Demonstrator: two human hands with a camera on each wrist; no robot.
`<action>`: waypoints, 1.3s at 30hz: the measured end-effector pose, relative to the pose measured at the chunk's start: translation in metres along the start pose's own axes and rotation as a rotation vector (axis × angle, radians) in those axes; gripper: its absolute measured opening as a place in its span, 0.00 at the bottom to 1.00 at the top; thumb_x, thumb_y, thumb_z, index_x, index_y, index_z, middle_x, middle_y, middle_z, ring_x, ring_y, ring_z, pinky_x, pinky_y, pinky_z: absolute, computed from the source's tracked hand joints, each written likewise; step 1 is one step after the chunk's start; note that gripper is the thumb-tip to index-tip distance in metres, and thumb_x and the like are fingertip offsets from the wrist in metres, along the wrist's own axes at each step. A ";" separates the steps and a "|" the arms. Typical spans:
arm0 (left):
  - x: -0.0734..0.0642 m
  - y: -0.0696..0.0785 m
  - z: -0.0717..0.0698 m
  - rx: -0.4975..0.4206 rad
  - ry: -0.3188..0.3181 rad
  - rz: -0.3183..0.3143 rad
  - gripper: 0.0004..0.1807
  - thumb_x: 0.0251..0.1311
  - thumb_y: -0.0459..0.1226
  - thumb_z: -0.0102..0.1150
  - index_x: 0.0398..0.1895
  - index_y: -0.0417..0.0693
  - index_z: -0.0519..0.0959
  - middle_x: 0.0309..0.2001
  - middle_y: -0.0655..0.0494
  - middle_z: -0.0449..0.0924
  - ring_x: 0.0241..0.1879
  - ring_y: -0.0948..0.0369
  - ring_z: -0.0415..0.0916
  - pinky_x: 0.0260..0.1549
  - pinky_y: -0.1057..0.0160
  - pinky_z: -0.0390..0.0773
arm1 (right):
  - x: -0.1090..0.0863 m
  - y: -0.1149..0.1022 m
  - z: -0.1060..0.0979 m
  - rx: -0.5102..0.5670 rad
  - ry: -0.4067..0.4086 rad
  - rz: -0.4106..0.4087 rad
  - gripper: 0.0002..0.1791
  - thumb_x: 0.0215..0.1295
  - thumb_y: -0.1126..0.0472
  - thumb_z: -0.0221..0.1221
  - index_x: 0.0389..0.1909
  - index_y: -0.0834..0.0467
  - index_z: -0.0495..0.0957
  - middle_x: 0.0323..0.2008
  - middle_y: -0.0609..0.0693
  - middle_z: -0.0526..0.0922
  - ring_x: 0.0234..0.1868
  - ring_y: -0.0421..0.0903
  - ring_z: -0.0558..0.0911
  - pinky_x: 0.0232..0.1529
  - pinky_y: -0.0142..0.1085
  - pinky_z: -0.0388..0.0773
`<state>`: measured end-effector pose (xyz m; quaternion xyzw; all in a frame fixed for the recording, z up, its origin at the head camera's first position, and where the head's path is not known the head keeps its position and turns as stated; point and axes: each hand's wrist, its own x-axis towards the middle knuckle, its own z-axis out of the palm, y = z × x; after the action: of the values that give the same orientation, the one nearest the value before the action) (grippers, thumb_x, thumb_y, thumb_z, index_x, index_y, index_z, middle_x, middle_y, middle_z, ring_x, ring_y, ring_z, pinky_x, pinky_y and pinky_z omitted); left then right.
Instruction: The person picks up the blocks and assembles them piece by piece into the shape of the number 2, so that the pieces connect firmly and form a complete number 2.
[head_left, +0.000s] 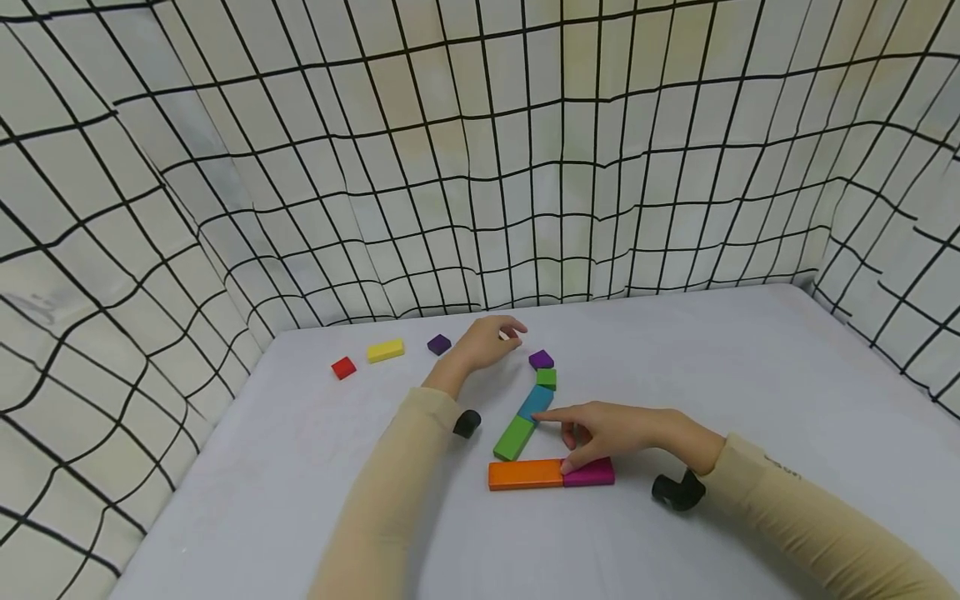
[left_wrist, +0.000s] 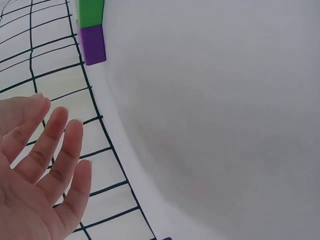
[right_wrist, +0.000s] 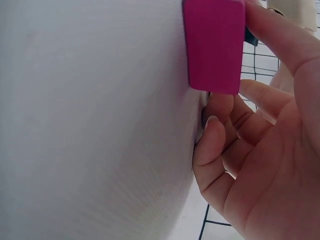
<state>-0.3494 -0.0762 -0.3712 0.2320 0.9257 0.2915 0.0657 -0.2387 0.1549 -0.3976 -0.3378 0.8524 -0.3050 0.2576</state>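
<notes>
My right hand [head_left: 618, 429] reaches over the blocks with its index finger stretched out to the blue block [head_left: 536, 402], close to where that meets the longer green block [head_left: 514, 438]. Its thumb rests by the seam between the orange block [head_left: 525, 475] and the magenta block [right_wrist: 215, 47]; the other fingers are bent loosely. My left hand [head_left: 486, 342] hovers near the far side with relaxed, parted fingers and holds nothing, as the left wrist view shows. To its right, a purple block [head_left: 541, 359] and a small green block [head_left: 547, 379] continue the slanting line beyond the blue one.
Left of my left hand lie a dark purple block [head_left: 439, 344], a yellow block [head_left: 386, 351] and a red block [head_left: 343, 367], spaced apart. A white cloth with a black grid [head_left: 510, 208] hangs round the back and sides of the white table [head_left: 285, 500].
</notes>
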 end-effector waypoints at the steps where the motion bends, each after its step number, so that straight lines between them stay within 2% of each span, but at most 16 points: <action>1: -0.001 0.000 -0.002 -0.003 0.013 0.003 0.16 0.75 0.36 0.55 0.61 0.43 0.81 0.54 0.46 0.81 0.55 0.50 0.77 0.51 0.54 0.78 | 0.000 0.000 0.000 0.001 -0.001 0.000 0.42 0.65 0.53 0.70 0.77 0.54 0.64 0.32 0.42 0.75 0.31 0.39 0.72 0.33 0.31 0.67; 9: -0.010 -0.007 -0.012 -0.021 0.102 0.003 0.15 0.75 0.35 0.55 0.60 0.45 0.81 0.55 0.49 0.82 0.54 0.51 0.77 0.50 0.54 0.78 | 0.000 0.000 0.001 0.009 0.000 0.009 0.43 0.64 0.53 0.71 0.77 0.55 0.64 0.32 0.43 0.75 0.31 0.39 0.72 0.33 0.31 0.67; 16: -0.020 -0.020 -0.028 -0.008 0.194 -0.001 0.15 0.75 0.34 0.54 0.59 0.45 0.82 0.54 0.50 0.83 0.51 0.52 0.77 0.45 0.54 0.78 | 0.000 0.001 0.001 0.017 0.001 -0.004 0.43 0.64 0.53 0.71 0.77 0.56 0.64 0.32 0.43 0.75 0.31 0.40 0.72 0.33 0.30 0.68; 21: -0.027 -0.033 -0.036 0.002 0.232 -0.041 0.14 0.75 0.34 0.54 0.59 0.45 0.82 0.55 0.50 0.82 0.50 0.53 0.76 0.44 0.54 0.77 | -0.001 0.001 -0.001 0.015 0.000 -0.014 0.42 0.65 0.54 0.71 0.77 0.56 0.64 0.32 0.43 0.75 0.31 0.40 0.73 0.33 0.30 0.69; 31: -0.036 -0.063 -0.041 0.002 0.295 -0.149 0.15 0.75 0.33 0.52 0.59 0.40 0.81 0.56 0.46 0.80 0.50 0.50 0.76 0.48 0.53 0.77 | -0.003 0.002 0.001 0.013 0.008 -0.017 0.42 0.65 0.54 0.70 0.77 0.56 0.64 0.32 0.43 0.75 0.31 0.39 0.72 0.33 0.30 0.67; 39: -0.042 -0.078 -0.045 -0.138 0.344 -0.218 0.14 0.74 0.32 0.52 0.57 0.38 0.81 0.56 0.41 0.79 0.57 0.45 0.73 0.59 0.47 0.72 | -0.003 -0.001 0.001 0.012 0.004 -0.035 0.42 0.65 0.55 0.70 0.77 0.58 0.64 0.32 0.43 0.75 0.32 0.39 0.72 0.33 0.30 0.68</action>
<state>-0.3540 -0.1754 -0.3790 0.0725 0.9207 0.3807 -0.0464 -0.2362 0.1562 -0.3967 -0.3506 0.8449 -0.3154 0.2525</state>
